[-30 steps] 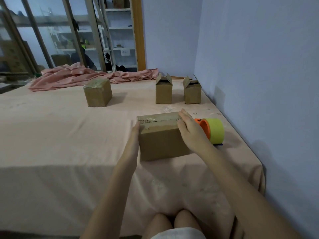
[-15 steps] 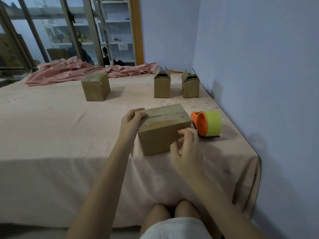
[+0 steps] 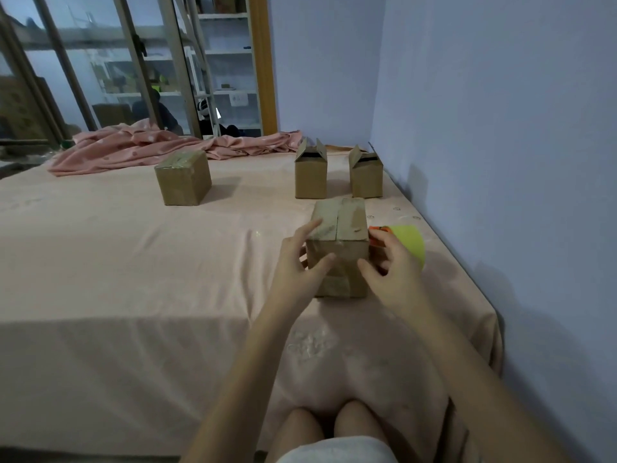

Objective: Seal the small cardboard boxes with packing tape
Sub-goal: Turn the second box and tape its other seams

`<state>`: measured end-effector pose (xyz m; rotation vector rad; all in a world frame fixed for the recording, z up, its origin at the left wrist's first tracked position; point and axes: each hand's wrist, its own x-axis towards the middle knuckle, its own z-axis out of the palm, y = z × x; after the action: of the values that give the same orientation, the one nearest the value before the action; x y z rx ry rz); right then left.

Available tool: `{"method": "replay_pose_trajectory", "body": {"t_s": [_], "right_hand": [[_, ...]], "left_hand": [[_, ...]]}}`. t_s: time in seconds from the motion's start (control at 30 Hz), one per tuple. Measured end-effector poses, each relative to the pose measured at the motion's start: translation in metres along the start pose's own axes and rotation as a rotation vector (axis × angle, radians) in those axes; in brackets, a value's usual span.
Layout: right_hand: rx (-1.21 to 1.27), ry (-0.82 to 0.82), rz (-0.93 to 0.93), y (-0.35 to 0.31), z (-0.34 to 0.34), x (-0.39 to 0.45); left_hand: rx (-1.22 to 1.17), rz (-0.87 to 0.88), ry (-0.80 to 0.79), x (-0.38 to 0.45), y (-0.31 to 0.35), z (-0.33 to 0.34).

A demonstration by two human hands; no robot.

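Pale blue walls frame a desk (image 3: 133,262) draped in a peach cloth, a rumpled pink fabric (image 3: 160,148) heaped along its far edge. At the near right, a small brown cardboard box (image 3: 344,228), flaps closed under clear tape, sits between a person's two hands. Left hand (image 3: 297,262) grips its left corner, fingers curled around the edge; right hand (image 3: 390,265) curls its fingers around the right side. Just right of the box lies a yellow tape roll on an orange dispenser (image 3: 407,242). Behind stand two open-flapped cardboard boxes (image 3: 310,177) (image 3: 366,177); a taped box (image 3: 183,182) sits further left.
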<state>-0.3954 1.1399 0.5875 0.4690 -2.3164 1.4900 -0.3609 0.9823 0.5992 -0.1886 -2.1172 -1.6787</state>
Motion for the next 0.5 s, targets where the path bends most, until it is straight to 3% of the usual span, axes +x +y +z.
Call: {"method": "replay_pose_trajectory", "body": {"t_s": [0.1, 0.23, 0.37, 0.43, 0.5], "right_hand": [[-0.003, -0.023, 0.015, 0.004, -0.004, 0.006], [-0.192, -0.008, -0.081, 0.002, -0.009, 0.007], [-0.452, 0.290, -0.221, 0.004, -0.014, -0.007], [-0.437, 0.436, -0.174, 0.011, -0.018, -0.014], [-0.374, 0.463, -0.092, 0.025, -0.024, -0.015]], "left_hand": [[0.123, 0.051, 0.027, 0.001, -0.008, 0.009], [0.269, 0.115, 0.087, 0.001, -0.015, 0.015], [0.377, 0.142, 0.086, 0.001, -0.015, 0.019], [0.405, 0.137, 0.082, 0.001, -0.015, 0.019], [0.415, 0.140, 0.077, 0.000, -0.015, 0.020]]}}
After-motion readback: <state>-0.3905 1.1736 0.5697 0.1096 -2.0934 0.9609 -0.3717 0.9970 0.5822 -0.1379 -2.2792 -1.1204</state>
